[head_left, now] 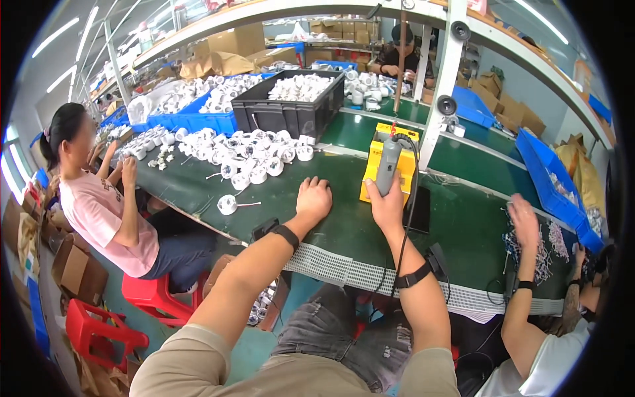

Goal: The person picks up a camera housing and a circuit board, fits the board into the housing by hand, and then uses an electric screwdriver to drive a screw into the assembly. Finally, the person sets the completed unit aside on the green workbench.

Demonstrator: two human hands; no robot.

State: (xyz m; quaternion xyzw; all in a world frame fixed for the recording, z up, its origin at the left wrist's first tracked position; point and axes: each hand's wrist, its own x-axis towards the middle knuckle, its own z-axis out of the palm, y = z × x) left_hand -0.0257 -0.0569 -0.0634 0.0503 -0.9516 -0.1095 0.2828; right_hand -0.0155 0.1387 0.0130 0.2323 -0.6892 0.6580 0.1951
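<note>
My right hand (387,202) is wrapped round a grey electric screwdriver (388,163). Its black cable runs down past my right wrist, and its tip end is at a yellow box-shaped unit (372,173) on the green table (331,228). My left hand (314,198) rests on the table left of that unit, its fingers curled under; whatever they may hold is hidden. Left of it lies a heap of round white housings (254,155), some with wires. One housing (227,204) sits apart, nearer the table edge. A dark flat object (418,210) lies right of the yellow unit.
A black crate (288,109) and blue bins (208,120) of white parts stand behind the heap. A white post (442,86) rises beyond the yellow unit. People work at left and right; at right a person's hand (524,221) is above bundled wires (539,255). Red stools (99,331) stand at left.
</note>
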